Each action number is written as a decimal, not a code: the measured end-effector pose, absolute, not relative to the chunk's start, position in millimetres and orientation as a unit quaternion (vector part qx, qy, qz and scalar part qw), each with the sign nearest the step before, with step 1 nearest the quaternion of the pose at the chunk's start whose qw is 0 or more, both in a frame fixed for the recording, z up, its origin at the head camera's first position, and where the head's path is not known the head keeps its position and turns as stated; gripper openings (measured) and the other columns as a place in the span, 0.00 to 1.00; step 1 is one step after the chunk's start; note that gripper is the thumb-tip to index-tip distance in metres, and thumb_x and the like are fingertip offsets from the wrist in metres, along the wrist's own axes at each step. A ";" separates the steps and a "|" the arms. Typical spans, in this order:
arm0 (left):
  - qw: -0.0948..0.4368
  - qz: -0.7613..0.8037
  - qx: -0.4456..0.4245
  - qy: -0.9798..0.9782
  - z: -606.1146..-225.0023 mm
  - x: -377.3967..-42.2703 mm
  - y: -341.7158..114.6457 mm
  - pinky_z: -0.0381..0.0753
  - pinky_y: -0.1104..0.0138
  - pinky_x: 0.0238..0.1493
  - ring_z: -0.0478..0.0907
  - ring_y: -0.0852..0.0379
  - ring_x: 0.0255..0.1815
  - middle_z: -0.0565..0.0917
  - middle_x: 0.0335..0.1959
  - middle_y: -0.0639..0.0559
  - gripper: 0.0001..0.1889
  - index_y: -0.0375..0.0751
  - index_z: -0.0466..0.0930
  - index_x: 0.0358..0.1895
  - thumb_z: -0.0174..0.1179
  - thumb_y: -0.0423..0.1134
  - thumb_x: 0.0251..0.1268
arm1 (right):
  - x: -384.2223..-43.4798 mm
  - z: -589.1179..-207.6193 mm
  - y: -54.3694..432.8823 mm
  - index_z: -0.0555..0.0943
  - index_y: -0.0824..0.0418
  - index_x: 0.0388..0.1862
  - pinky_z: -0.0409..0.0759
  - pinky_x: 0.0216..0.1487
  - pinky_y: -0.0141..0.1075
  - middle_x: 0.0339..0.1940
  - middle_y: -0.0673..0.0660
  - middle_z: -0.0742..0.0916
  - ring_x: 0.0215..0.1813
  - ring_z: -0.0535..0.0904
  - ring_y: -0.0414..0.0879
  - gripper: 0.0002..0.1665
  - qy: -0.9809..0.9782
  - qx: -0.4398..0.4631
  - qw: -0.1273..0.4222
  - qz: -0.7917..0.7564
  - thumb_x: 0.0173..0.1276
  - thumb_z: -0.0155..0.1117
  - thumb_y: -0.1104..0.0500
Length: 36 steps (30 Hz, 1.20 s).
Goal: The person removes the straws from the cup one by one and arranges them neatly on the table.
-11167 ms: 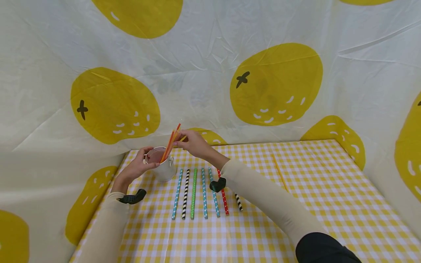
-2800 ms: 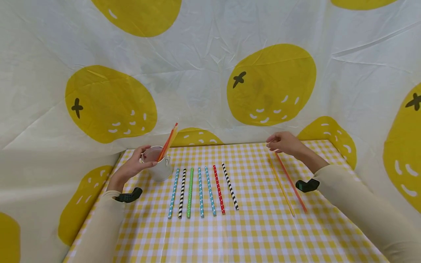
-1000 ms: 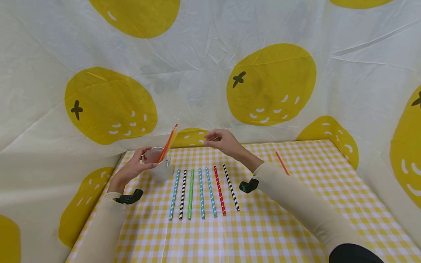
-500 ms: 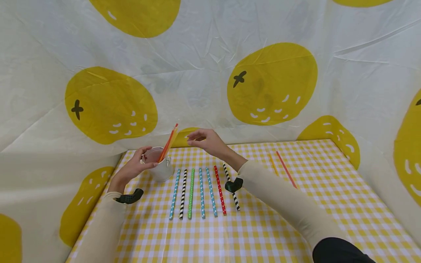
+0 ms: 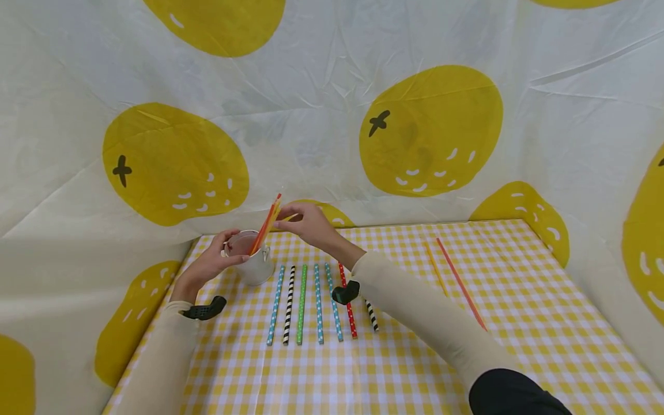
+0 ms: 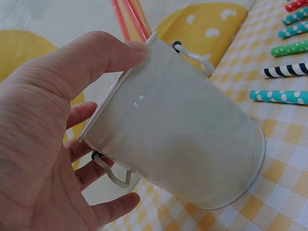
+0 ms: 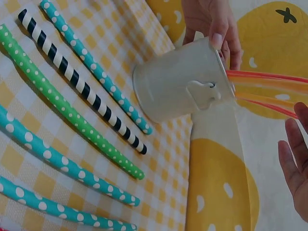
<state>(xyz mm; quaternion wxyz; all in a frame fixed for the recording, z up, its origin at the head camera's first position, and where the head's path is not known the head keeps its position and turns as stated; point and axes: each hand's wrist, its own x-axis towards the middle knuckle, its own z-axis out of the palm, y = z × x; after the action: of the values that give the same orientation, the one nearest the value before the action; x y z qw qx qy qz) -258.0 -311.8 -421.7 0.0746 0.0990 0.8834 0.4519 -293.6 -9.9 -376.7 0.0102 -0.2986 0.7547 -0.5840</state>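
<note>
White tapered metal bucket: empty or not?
Not empty: slender red and orange plastic straws lean inside the white tapered metal bucket, their tops sticking out above it.

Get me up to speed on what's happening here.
A person's left hand holds a white pail at its top. The right hand is at the red and orange straws leaning in it; whether it grips one is unclear. Seven patterned straws lie in a row on the checked cloth, with a yellow straw and a red straw farther right.
</note>
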 end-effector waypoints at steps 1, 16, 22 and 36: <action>0.074 0.452 0.100 0.883 -422.0 -258.3 -312.1 0.62 0.47 0.59 0.56 0.40 0.63 0.53 0.71 0.37 0.43 0.41 0.47 0.81 0.64 0.45 0.72 | -293.3 -377.1 -11.4 0.88 0.54 0.48 0.82 0.45 0.37 0.48 0.52 0.88 0.46 0.87 0.47 0.13 0.757 -0.296 0.007 -0.582 0.68 0.73 0.51; 0.075 0.449 0.099 0.885 -422.4 -259.5 -312.6 0.62 0.47 0.57 0.54 0.40 0.62 0.53 0.70 0.36 0.44 0.43 0.47 0.81 0.65 0.47 0.71 | -297.6 -375.8 -13.3 0.87 0.56 0.42 0.82 0.44 0.34 0.42 0.51 0.89 0.45 0.85 0.43 0.08 0.764 -0.279 -0.050 -0.580 0.71 0.70 0.54; 0.074 0.449 0.103 0.885 -423.3 -258.9 -313.2 0.61 0.47 0.55 0.53 0.41 0.61 0.53 0.67 0.37 0.44 0.43 0.47 0.81 0.65 0.47 0.71 | -299.0 -368.6 -2.9 0.86 0.60 0.42 0.81 0.45 0.36 0.41 0.54 0.89 0.44 0.85 0.46 0.06 0.748 -0.292 -0.084 -0.590 0.70 0.71 0.59; 0.073 0.448 0.099 0.886 -420.9 -256.5 -310.9 0.61 0.46 0.58 0.54 0.39 0.65 0.53 0.72 0.37 0.46 0.42 0.47 0.81 0.66 0.49 0.70 | -298.3 -359.1 20.5 0.86 0.59 0.43 0.81 0.44 0.37 0.40 0.53 0.89 0.44 0.83 0.47 0.06 0.727 -0.298 -0.093 -0.611 0.71 0.70 0.57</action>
<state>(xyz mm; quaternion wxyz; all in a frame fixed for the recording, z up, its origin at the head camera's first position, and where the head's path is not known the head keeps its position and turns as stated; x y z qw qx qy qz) -256.5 -310.9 -420.9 0.0727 0.0995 0.8856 0.4478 -298.3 20.5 -359.1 -0.0931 -0.2980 0.7274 -0.6111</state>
